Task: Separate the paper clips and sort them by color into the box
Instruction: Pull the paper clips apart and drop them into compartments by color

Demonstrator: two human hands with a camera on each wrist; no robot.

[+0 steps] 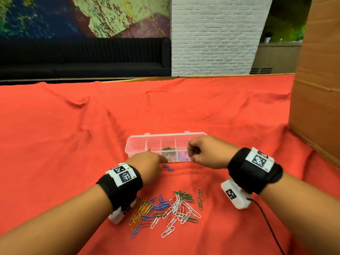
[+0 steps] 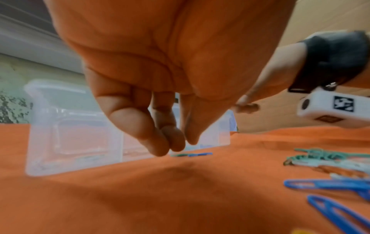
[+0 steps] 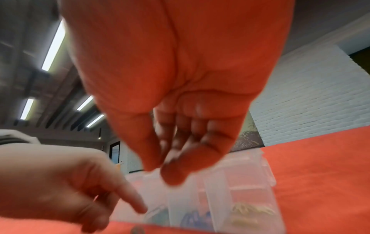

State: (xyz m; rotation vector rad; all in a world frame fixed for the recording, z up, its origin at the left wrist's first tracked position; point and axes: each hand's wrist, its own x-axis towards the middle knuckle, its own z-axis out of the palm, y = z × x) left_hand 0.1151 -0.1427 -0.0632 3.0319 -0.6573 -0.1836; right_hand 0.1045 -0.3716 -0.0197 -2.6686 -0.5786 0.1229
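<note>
A clear divided box point(image 1: 165, 134) point(image 2: 74, 126) point(image 3: 240, 182) lies open on the red cloth. It holds green clips point(image 1: 169, 153), blue clips point(image 1: 183, 156) and pale clips point(image 3: 250, 212) in separate compartments. My left hand point(image 1: 147, 161) point(image 2: 176, 145) point(image 3: 60, 182) hangs empty just before the box, index finger pointing down at two loose clips point(image 1: 167, 167) point(image 2: 192, 154). My right hand point(image 1: 202, 151) point(image 3: 170, 166) hovers over the box's right half, fingers curled toward the thumb. Blur hides whether it pinches anything. A mixed pile of clips point(image 1: 165, 208) lies nearer me.
A tall cardboard box point(image 1: 316, 80) stands at the right edge of the table. The red cloth point(image 1: 73, 135) is wrinkled toward the back. A black cable point(image 1: 266, 218) trails from my right wrist camera. A dark sofa and a white brick pillar stand behind.
</note>
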